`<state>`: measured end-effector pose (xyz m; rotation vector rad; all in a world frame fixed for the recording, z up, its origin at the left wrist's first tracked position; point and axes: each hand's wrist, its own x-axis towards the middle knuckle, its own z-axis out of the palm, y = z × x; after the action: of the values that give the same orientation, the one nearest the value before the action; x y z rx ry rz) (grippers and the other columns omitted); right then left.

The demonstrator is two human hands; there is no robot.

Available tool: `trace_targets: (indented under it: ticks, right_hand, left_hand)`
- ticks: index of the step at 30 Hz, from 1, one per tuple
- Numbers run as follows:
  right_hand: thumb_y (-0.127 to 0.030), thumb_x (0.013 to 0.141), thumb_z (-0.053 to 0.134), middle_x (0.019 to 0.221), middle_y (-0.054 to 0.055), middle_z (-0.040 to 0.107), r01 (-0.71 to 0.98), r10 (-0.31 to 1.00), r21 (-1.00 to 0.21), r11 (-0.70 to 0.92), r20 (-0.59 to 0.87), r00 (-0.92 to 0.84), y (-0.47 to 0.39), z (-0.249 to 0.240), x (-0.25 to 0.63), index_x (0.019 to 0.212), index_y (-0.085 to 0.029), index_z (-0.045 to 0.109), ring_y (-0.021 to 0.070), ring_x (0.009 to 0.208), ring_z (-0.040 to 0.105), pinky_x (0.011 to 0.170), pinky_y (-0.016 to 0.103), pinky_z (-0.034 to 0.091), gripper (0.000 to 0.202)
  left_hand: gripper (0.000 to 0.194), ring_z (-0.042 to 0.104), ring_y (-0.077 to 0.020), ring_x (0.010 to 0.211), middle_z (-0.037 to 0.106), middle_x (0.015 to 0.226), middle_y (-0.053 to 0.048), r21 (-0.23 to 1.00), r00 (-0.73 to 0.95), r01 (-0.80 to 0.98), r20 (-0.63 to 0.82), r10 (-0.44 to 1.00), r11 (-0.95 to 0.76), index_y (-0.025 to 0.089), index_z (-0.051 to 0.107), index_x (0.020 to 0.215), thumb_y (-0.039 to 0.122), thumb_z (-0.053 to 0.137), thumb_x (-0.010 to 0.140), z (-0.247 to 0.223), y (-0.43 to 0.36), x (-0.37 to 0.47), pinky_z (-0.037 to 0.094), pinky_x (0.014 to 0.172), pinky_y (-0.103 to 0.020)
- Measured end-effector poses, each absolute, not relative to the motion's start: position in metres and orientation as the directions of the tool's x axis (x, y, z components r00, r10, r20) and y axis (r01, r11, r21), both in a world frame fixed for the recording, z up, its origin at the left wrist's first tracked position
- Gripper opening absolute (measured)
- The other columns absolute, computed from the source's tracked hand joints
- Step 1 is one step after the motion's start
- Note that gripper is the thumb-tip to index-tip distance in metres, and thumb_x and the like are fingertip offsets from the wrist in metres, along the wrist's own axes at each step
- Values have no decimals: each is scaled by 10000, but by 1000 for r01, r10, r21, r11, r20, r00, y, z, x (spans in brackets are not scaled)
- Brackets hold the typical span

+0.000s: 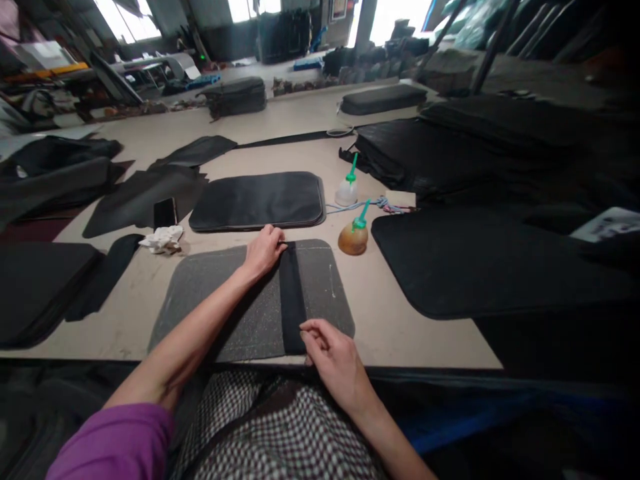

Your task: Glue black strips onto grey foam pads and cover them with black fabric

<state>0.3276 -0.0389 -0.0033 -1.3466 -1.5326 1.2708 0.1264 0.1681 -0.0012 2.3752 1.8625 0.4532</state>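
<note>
A grey rounded panel lies flat at the table's front edge, with a black fabric strip running across it from far edge to near edge. At the strip's far end, my left hand is closed on it with bent fingers. My right hand pinches the strip's near corner between thumb and fingers. Just beyond the panel lies a stack of black rounded pieces. To the right stand two squeeze bottles with green nozzles, one with amber liquid and one whitish.
A phone and a crumpled white cloth lie left of the panel. Large black sheets cover the right side, and more black pieces are piled at left. Blue cord lies near the bottles.
</note>
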Motion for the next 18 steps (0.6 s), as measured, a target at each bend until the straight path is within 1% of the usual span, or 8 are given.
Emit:
trace_targets:
  ticks: [2,4,6,9,11,13,15,18]
  right_hand:
    - [-354,1004,535,815,15,665,272,976,-962,-26,-83,-200,-39,-4,328,1056,-194,669,136,648,640,645,244,494,215]
    - [-347,991,554,820,11,668,277,973,-961,-27,-89,-214,-39,-5,329,1057,-191,668,125,627,635,650,241,493,204]
    - [-346,985,566,809,7,670,283,967,-958,-33,-102,-234,-39,-6,329,1056,-186,665,116,605,626,648,237,488,201]
    - [-345,986,568,782,-4,665,281,959,-959,-41,-117,-259,-39,-5,329,1069,-184,654,103,573,605,628,227,475,201]
    - [-340,986,567,754,-15,651,279,954,-960,-36,-116,-277,-39,-4,328,1074,-183,647,103,564,596,615,225,466,197]
    - [-325,983,567,725,-21,631,315,952,-949,1,-96,-290,-38,-3,327,1058,-185,645,116,583,597,622,234,460,177]
    - [-291,976,563,723,-10,623,403,952,-912,83,-47,-302,-38,-2,325,1027,-185,647,140,640,608,651,253,456,144]
    - [-232,973,542,803,30,651,539,943,-812,225,44,-329,-39,-2,322,996,-176,647,171,730,619,699,285,448,121]
  left_hand:
    - [159,546,-254,1094,619,1151,-95,193,294,922,218,931,-336,210,672,1088,279,564,994,-3,166,128,429,787,-323]
    - [238,510,-268,1121,637,1113,-106,147,372,901,222,901,-408,193,692,1069,227,460,1027,-6,164,127,424,859,-356]
    - [340,489,-273,1124,649,1105,-113,140,398,893,201,895,-428,182,702,1102,171,368,1037,-10,162,126,415,903,-381]
    - [410,479,-275,1122,667,1121,-124,108,417,891,187,889,-441,166,700,1177,137,319,1030,-11,153,122,418,910,-391]
    - [398,488,-276,1099,690,1099,-131,68,440,886,186,879,-458,162,693,1204,158,334,1032,-10,144,120,422,902,-393]
    - [369,500,-279,1076,711,1078,-133,48,448,884,193,873,-465,165,686,1212,207,360,1044,-10,136,119,419,901,-399]
    - [356,513,-285,1067,722,1090,-135,44,445,885,205,872,-463,165,680,1206,282,378,1058,-11,129,118,411,907,-408]
    - [372,524,-297,1087,723,1130,-143,34,438,889,226,870,-456,157,672,1190,380,405,1060,-10,123,119,401,910,-415]
